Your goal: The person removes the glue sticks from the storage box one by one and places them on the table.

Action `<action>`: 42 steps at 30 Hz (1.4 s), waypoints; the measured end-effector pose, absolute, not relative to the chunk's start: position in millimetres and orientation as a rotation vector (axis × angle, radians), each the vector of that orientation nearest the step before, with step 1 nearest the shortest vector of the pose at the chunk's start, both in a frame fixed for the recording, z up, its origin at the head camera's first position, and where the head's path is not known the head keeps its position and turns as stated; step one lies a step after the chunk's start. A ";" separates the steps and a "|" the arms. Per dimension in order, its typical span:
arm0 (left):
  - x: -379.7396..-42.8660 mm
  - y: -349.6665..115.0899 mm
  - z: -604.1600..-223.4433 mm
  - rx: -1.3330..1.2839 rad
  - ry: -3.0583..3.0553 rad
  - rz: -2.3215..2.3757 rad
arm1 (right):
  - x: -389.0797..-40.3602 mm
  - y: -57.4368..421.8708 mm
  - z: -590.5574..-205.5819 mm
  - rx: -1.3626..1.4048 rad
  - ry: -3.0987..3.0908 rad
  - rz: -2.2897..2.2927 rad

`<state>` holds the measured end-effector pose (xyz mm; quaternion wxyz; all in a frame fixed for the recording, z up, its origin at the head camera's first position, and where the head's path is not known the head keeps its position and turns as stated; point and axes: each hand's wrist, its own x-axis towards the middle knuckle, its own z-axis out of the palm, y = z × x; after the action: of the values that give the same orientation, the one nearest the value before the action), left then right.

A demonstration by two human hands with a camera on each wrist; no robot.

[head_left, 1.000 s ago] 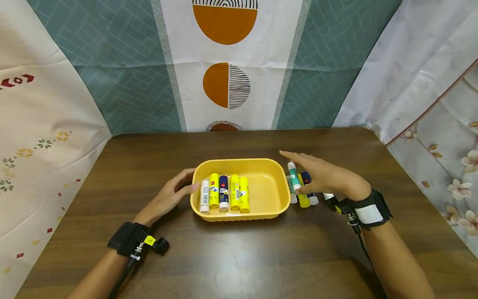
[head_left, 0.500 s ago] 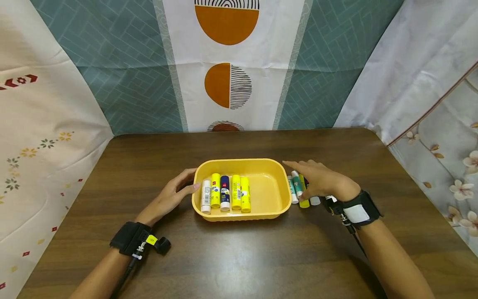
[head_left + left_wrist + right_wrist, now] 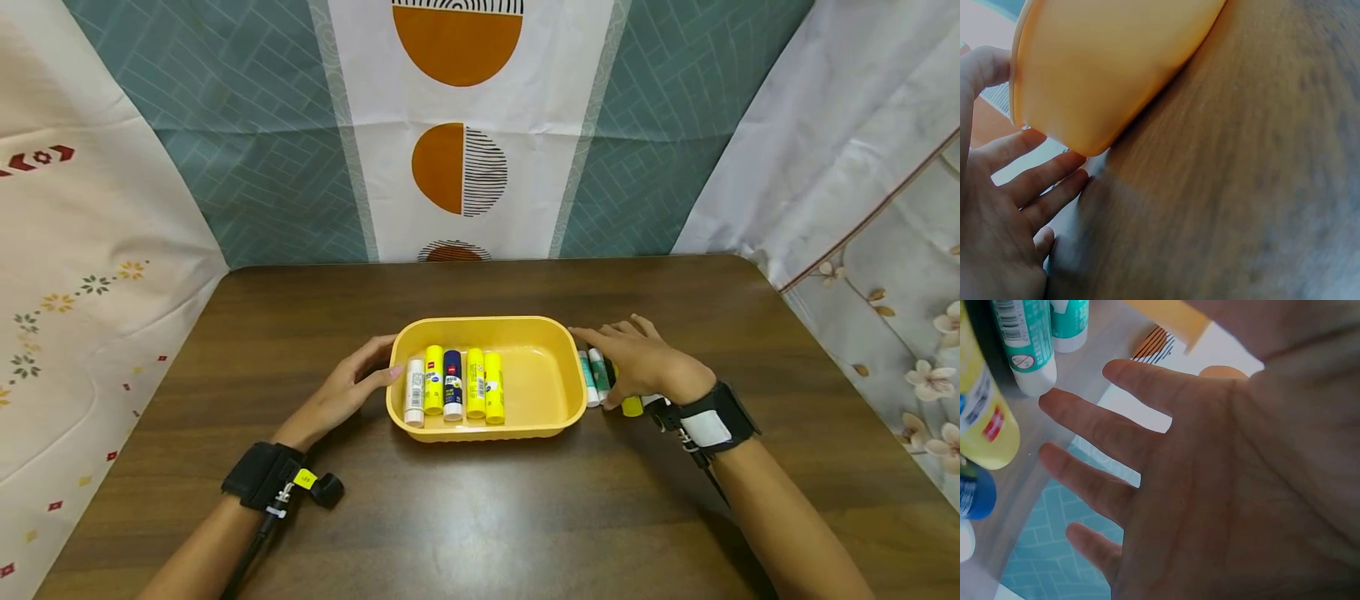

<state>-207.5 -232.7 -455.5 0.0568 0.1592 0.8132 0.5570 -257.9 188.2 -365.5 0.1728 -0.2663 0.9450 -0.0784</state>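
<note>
My left hand (image 3: 341,392) rests against the left end of a yellow plastic tray (image 3: 540,329), thumb at the rim. In the left wrist view its fairly straight fingers touch the tray's outer wall (image 3: 1104,69). Inside the tray, several glue sticks stand side by side: a white one (image 3: 414,392), yellow ones (image 3: 433,380) and a navy one (image 3: 452,385). Right of the tray, my right hand (image 3: 648,367) hovers with spread fingers over more glue sticks. Two are teal (image 3: 1025,331), with a yellow one (image 3: 985,406) and a navy one (image 3: 977,490) beside them, partly hidden in the head view.
Everything lies on a brown wooden table (image 3: 465,508). Behind it hangs a teal and white patterned cloth (image 3: 285,167), with pale printed cloths at both sides. A camera on a black strap (image 3: 262,475) is worn on each wrist.
A teal glue stick in my right hand has come down beside the other teal one and been let go. The right hand has shifted slightly left; the left hand stays on the tray.
</note>
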 end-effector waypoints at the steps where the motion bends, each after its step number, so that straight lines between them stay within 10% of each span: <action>1: -207.7 -232.3 -455.5 0.487 2.465 1.691 | -258.0 188.4 -365.0 -0.755 2.677 -0.234; 26: -207.5 -233.8 -453.9 0.485 2.472 1.678 | -256.1 166.0 -358.5 -1.182 2.751 -0.748; 42: -208.3 -234.7 -455.7 0.507 2.466 1.698 | -261.6 142.2 -399.8 -0.932 2.721 -0.990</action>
<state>-208.3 -234.7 -455.7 0.0526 0.1669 0.8109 0.5584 -261.6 142.2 -399.8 0.0499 -0.3061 0.8933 -0.3252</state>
